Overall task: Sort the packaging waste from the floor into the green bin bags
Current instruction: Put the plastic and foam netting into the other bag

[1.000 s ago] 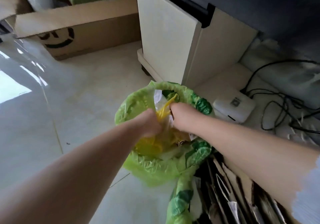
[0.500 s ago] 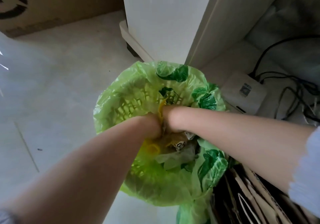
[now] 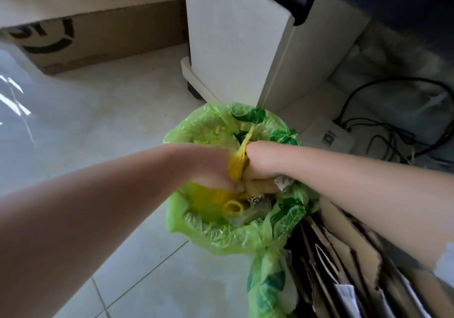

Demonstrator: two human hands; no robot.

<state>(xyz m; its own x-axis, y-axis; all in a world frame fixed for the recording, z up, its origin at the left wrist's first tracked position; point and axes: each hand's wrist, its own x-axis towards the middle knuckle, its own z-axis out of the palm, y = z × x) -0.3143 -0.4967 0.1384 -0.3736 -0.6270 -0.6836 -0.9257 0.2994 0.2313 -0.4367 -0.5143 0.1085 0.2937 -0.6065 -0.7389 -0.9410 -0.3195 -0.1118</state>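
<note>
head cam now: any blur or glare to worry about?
Head view: motion blur smears the left hand and the cardboard box; window glare streaks the floor tiles at left; wide-angle bend at the edges; the green bin bag reads clearly.

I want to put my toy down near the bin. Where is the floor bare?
Bare tiles lie between the cardboard box, white cabinet and green bin bag. Right of the bag it's crowded: flattened cardboard, black cables.

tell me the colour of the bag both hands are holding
Yellow bag, held over the green bin bag; the head view shows it.
</note>
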